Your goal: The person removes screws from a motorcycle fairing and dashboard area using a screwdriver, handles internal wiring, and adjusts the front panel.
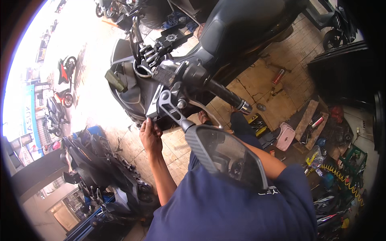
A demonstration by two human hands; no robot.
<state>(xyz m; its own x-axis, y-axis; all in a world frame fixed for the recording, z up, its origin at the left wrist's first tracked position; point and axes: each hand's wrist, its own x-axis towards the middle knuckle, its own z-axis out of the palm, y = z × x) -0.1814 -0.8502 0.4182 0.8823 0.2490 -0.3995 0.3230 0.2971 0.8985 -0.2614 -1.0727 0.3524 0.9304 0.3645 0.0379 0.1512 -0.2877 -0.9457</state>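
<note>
A large dark motor scooter [144, 90] stands before me, its handlebar grip [229, 95] pointing toward my right. My left hand [151, 135] is raised to the edge of its front panel. Thumb and fingers are curled together at that edge; anything between them is too small to make out. A black mirror [225, 154] on a grey stem [171, 105] juts out over my chest. My right forearm [265, 158] passes behind this mirror, which hides the fingers of my right hand. An olive-green object [115, 81] rests on the scooter's front.
On the tiled floor at right lie a red can [278, 76], a pink case [285, 135], a wooden board [306, 120] and a coiled yellow hose [341, 176]. Another dark motorbike [96, 164] stands close at left. More motorbikes are parked outside, including a red one [64, 72].
</note>
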